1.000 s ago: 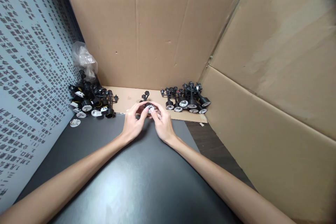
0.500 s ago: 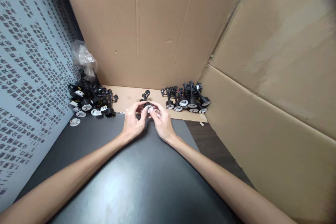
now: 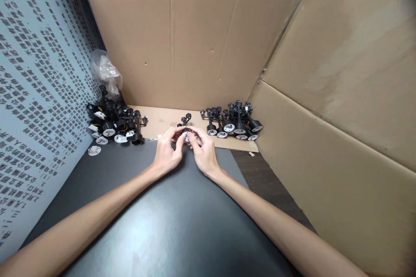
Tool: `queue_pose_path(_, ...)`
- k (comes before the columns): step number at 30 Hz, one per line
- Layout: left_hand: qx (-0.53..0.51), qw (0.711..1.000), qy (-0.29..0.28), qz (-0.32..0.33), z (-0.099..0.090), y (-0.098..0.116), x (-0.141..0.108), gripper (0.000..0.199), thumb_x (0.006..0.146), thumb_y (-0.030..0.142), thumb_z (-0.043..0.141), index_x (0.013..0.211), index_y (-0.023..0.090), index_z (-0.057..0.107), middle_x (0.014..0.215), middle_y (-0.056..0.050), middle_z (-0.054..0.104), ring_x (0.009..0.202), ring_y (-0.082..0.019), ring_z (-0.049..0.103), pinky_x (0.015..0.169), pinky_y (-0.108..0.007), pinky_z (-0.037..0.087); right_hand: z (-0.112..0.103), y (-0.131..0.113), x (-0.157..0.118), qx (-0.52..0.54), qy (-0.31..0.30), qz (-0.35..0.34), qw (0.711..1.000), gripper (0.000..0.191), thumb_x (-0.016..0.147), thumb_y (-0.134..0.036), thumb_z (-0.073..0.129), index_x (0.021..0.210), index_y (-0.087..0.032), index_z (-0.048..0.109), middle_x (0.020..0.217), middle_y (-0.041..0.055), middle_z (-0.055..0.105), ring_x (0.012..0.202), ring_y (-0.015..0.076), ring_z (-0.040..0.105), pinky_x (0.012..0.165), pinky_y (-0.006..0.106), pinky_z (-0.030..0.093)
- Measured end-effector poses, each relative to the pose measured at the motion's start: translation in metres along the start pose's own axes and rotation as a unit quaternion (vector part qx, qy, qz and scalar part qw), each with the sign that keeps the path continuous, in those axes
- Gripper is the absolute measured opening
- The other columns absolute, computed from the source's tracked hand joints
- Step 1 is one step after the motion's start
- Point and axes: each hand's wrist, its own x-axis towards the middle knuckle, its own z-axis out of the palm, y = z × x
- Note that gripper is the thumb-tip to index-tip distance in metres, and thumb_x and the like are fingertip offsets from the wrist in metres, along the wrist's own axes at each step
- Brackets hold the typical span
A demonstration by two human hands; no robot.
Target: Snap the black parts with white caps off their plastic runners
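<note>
Between both hands is a small black lamp post (image 3: 186,130), its round base with a white disc turned toward me and its lantern heads pointing away. My left hand (image 3: 168,150) is closed round the left side of the base, thumb at the disc. On the other side my right hand (image 3: 204,149) grips the same base, its thumb on the white disc. The fingers hide much of the base and the post. Behind the hands lies a cardboard strip (image 3: 156,122).
Black lamp posts with yellow wires and white discs pile up at the left (image 3: 118,123). More lamp posts with white-disc bases (image 3: 238,123) lie at the right. A loose white disc (image 3: 94,150) and a clear plastic bag (image 3: 106,71) are at the left. Cardboard walls (image 3: 201,43) stand behind and right.
Both hands and the lamp post appear slightly further right, along with a small shift of the whole view. The right thumb has moved slightly over the white disc. Both hands keep their hold.
</note>
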Motion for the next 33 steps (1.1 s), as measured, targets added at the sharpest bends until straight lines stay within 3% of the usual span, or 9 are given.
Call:
queue_pose_path(8, 0.008, 1.000, 0.001, 0.012, 0.0007, -0.0010, -0.0019, 0.022, 0.095, 0.025, 0.052, 0.113, 0.019, 0.062, 0.096, -0.005, 0.069, 0.079, -0.014, 0.062, 0.076, -0.029, 0.052, -0.0007, 0.0019, -0.0004, -0.032, -0.009, -0.005, 0.999, 0.030, 0.095, -0.044, 0.048, 0.107, -0.020, 0.061, 0.110, 0.0108, 0.065, 0.096, 0.0225, 0.064, 0.080, 0.036, 0.054)
queue_pose_path(17, 0.032, 0.999, 0.011, 0.024, 0.0006, 0.0021, -0.0026, 0.023, 0.095, 0.023, 0.053, 0.115, 0.019, 0.063, 0.089, -0.003, 0.066, 0.076, -0.013, 0.061, 0.075, -0.028, 0.052, 0.0009, 0.0057, -0.0007, -0.013, -0.006, -0.001, 1.000, 0.029, 0.094, -0.044, 0.050, 0.109, -0.020, 0.059, 0.106, 0.0103, 0.066, 0.092, 0.0219, 0.065, 0.080, 0.037, 0.055)
queue_pose_path(23, 0.053, 0.998, 0.014, 0.034, 0.0003, -0.0011, -0.0037, 0.030, 0.097, 0.022, 0.050, 0.125, 0.020, 0.059, 0.103, -0.006, 0.067, 0.083, -0.014, 0.064, 0.081, -0.031, 0.055, 0.0038, 0.0085, -0.0001, 0.033, -0.020, 0.012, 0.999, 0.034, 0.095, -0.049, 0.049, 0.117, -0.023, 0.054, 0.112, 0.0091, 0.064, 0.087, 0.0184, 0.066, 0.075, 0.033, 0.058)
queue_pose_path(30, 0.034, 0.999, 0.012, 0.016, -0.0009, 0.0014, -0.0025, 0.032, 0.099, 0.025, 0.044, 0.130, 0.021, 0.054, 0.118, -0.009, 0.063, 0.097, -0.016, 0.064, 0.086, -0.034, 0.054, 0.0023, 0.0019, -0.0017, -0.001, -0.053, 0.012, 0.998, 0.041, 0.097, -0.045, 0.048, 0.135, -0.028, 0.046, 0.128, 0.0102, 0.059, 0.107, 0.0216, 0.063, 0.084, 0.038, 0.057)
queue_pose_path(33, 0.011, 1.000, 0.010, -0.007, -0.0007, 0.0020, -0.0029, 0.033, 0.099, 0.028, 0.046, 0.130, 0.020, 0.051, 0.117, -0.009, 0.063, 0.093, -0.016, 0.064, 0.081, -0.033, 0.055, 0.0006, -0.0015, -0.0019, -0.007, -0.061, 0.003, 0.998, 0.037, 0.099, -0.043, 0.044, 0.133, -0.029, 0.049, 0.135, 0.0085, 0.057, 0.120, 0.0234, 0.058, 0.090, 0.040, 0.055)
